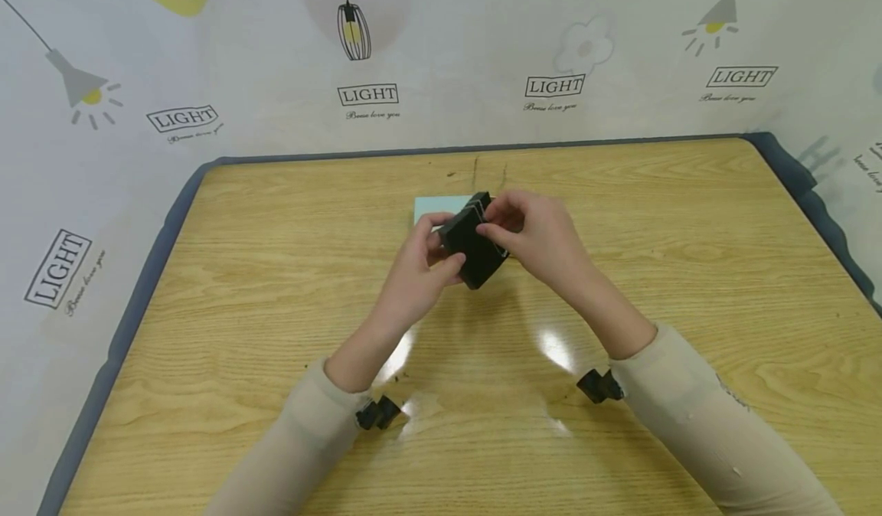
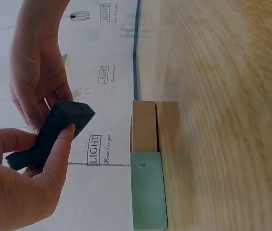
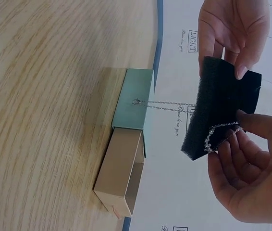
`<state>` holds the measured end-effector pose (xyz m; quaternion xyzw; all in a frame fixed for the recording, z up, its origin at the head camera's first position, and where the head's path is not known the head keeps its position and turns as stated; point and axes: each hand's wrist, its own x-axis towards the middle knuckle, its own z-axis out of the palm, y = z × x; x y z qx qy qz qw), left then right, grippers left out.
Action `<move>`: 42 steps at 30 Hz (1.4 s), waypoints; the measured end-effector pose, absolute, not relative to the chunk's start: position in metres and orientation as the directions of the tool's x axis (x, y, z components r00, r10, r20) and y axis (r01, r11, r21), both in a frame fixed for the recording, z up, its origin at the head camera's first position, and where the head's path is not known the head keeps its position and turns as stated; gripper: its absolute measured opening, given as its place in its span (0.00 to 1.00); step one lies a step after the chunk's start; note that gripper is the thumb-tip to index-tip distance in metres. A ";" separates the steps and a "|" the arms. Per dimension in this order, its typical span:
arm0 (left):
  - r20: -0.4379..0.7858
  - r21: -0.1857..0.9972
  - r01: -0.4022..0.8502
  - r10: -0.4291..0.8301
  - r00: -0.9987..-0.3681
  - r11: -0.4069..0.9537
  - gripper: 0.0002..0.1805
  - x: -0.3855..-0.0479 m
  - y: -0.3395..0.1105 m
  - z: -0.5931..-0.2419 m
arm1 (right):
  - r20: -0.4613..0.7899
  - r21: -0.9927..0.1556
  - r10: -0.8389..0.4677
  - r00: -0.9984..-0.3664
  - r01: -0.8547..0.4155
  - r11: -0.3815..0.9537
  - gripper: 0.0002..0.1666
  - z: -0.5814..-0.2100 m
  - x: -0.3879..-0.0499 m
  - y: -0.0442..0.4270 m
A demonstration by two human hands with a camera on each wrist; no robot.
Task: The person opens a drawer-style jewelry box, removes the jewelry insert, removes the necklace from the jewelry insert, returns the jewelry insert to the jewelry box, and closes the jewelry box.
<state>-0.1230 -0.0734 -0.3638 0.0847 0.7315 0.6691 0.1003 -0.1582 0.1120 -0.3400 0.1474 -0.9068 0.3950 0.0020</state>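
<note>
My left hand (image 1: 420, 271) grips a black foam pad (image 1: 472, 252), thumb on its face and fingers behind, holding it tilted above the table. At the pad's other side, my right hand (image 1: 540, 233) pinches a silver necklace (image 3: 210, 137) against the foam with thumb and fingers. A sparkling part of the necklace lies over the pad, and its thin chain (image 2: 102, 165) hangs down to a small clasp. Behind the hands a mint green box sleeve (image 3: 133, 94) lies on the table, with a brown drawer (image 3: 119, 166) drawn partly out of it.
The wood-grain table (image 1: 276, 271) has a dark blue edge trim (image 1: 344, 152) along the patterned wall. Small black wrist cameras (image 1: 379, 413) stick out from both sleeves. Light reflections show on the tabletop near the forearms.
</note>
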 end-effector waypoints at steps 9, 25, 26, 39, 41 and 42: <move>-0.044 0.993 -0.013 0.256 -0.966 0.120 0.25 -0.122 -0.073 -0.364 | 0.092 -0.730 -0.272 -0.958 -0.251 0.635 0.09 -0.340 -0.159 0.113; -0.072 0.992 -0.044 0.251 -0.965 0.115 0.26 -0.124 -0.076 -0.367 | 0.003 -0.848 -0.317 -0.948 -0.171 0.501 0.09 -0.341 -0.166 0.123; -0.074 0.993 -0.048 0.249 -0.966 0.110 0.25 -0.124 -0.076 -0.367 | -0.014 -0.872 -0.328 -0.945 -0.149 0.466 0.09 -0.341 -0.167 0.124; -0.070 0.993 -0.043 0.268 -0.961 0.106 0.25 -0.124 -0.076 -0.369 | -0.246 -0.968 -0.440 -0.864 0.201 0.146 0.10 -0.335 -0.172 0.131; -0.070 0.994 -0.043 0.269 -0.961 0.105 0.25 -0.124 -0.077 -0.369 | -0.263 -0.965 -0.460 -0.848 0.236 0.117 0.09 -0.335 -0.172 0.131; -0.070 0.994 -0.043 0.270 -0.960 0.105 0.25 -0.124 -0.077 -0.369 | -0.270 -0.962 -0.470 -0.840 0.252 0.101 0.09 -0.335 -0.173 0.131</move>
